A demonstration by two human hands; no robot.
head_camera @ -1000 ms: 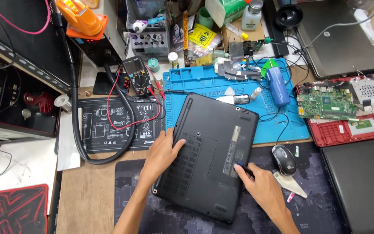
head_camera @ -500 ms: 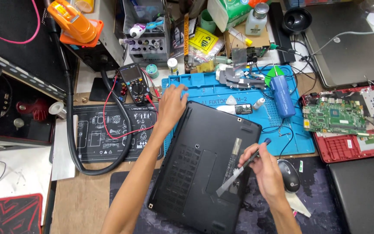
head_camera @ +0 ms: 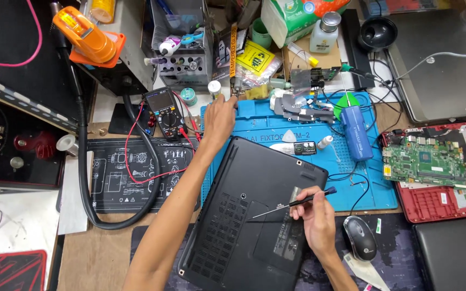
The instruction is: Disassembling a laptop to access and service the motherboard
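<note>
A black laptop [head_camera: 249, 215] lies bottom up, its far end on the blue mat [head_camera: 373, 183] and its near end on a dark pad. The right hand [head_camera: 314, 221] rests on the laptop's right side, fingers clamped on a thin screwdriver [head_camera: 292, 203] whose tip points left across the base. Beyond the laptop's far left corner, the left hand [head_camera: 219, 118] reaches over the mat's edge, fingers pinched together near small parts; whether it holds any I cannot tell, and a multimeter [head_camera: 163, 110] sits just left of it
</note>
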